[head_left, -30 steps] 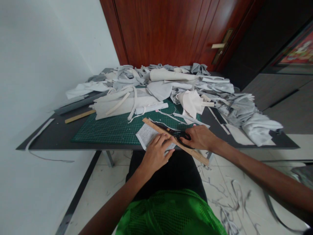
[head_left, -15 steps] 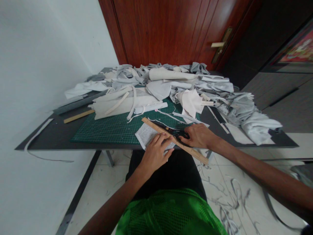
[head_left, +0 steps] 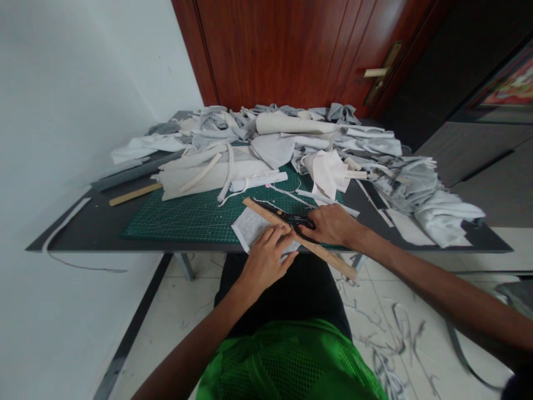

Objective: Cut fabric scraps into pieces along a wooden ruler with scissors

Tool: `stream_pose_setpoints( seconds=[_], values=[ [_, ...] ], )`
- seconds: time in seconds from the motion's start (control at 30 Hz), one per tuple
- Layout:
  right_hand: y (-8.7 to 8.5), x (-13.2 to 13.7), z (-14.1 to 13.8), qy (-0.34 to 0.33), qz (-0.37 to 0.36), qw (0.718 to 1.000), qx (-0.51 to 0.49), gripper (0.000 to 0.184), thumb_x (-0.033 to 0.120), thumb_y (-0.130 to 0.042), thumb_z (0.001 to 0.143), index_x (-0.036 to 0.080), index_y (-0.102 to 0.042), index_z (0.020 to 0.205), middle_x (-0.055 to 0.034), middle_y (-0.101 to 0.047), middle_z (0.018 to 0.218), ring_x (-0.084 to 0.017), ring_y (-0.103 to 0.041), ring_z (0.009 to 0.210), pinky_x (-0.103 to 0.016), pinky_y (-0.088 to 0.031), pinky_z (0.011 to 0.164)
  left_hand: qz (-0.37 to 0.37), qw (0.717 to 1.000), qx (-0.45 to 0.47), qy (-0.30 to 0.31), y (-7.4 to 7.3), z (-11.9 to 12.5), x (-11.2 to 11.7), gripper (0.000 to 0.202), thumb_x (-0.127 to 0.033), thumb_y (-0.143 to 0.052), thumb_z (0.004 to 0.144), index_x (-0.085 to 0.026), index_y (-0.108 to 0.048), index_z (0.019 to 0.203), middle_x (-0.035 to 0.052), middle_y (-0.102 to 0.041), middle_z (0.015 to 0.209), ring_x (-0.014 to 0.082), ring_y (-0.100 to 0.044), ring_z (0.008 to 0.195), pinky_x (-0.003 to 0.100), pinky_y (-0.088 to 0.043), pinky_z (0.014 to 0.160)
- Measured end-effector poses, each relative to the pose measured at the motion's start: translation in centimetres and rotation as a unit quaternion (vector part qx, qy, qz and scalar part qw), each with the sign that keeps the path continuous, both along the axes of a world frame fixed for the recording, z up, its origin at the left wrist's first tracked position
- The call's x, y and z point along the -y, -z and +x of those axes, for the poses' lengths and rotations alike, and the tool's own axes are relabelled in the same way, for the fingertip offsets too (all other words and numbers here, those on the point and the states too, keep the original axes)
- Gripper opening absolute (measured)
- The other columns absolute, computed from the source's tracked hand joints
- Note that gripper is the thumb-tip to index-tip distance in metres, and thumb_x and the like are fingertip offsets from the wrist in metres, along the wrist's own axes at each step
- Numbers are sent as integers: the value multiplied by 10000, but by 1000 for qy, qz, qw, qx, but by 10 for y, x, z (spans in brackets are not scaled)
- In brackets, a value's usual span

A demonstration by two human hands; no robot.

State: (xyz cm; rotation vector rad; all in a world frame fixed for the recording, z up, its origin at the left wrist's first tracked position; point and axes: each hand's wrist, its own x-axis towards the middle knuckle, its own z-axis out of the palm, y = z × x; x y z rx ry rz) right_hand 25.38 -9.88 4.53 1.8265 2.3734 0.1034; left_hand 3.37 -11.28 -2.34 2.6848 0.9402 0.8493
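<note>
My left hand (head_left: 268,258) presses a wooden ruler (head_left: 327,260) down on a piece of light grey cloth (head_left: 251,229), its fingertips over the ruler. The ruler slants from upper left to lower right, and its lower end sticks out past the table's front edge. Black-handled scissors (head_left: 296,219) are held in my right hand (head_left: 335,225), fingers wrapped in the handle loops. Their blades lie along the far side of the ruler, pointing to the upper left at the cloth's edge. Part of the cloth is hidden beneath my left hand and the ruler.
A green cutting mat (head_left: 179,219) lies on the dark table (head_left: 75,228). Heaped grey and white cloth (head_left: 425,189) lines the back and right. A rolled cream piece (head_left: 179,175), a second wooden strip (head_left: 135,194) and thin offcuts lie around. Scraps (head_left: 387,366) litter the floor.
My right hand has shifted slightly left with the scissors, and the handles sit closer to the ruler. My left hand, the ruler and the cloth stay in place; the camera view moved a little.
</note>
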Motion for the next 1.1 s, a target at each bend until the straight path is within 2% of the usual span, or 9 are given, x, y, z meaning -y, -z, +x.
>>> stream_pose_setpoints(
  seconds=[0.3,0.63,0.8,0.93,1.1],
  values=[
    [2,-2,3,-42,10,999,32,556,492,-406,1047,95,-756,876,-193,-763,810,-292,-731,818,-332,-350,649,7,1000,-4,-1,0,0,0,387,-310,-666,974,-166,-640,1331,132,-637,1350,312,-565,1288,499,-488,1142],
    [13,-2,2,-10,50,999,19,549,500,-424,1050,76,-749,924,-215,-765,855,-300,-728,842,-334,-396,686,1,1000,-11,-5,0,0,2,396,-313,-639,985,-182,-634,1358,137,-629,1366,314,-559,1308,508,-486,1151],
    [15,-3,23,27,49,997,49,571,527,-411,1047,84,-748,921,-212,-764,857,-291,-727,838,-320,-392,691,9,1000,-12,-10,0,0,3,407,-325,-629,993,-163,-627,1366,143,-625,1355,316,-553,1308,491,-485,1149],
    [11,-4,46,63,42,995,67,581,556,-406,1043,98,-747,935,-196,-768,853,-284,-731,818,-310,-366,660,11,1000,-16,-17,1,0,4,402,-327,-599,1008,-181,-615,1381,136,-613,1377,310,-549,1319,494,-483,1148],
    [2,-9,63,78,57,992,78,532,562,-437,1039,119,-731,1058,-171,-772,867,-284,-727,799,-307,-340,641,14,999,-29,-24,2,-1,7,397,-289,-569,1019,-164,-606,1394,133,-613,1405,307,-533,1356,493,-455,1181]
  ],
)
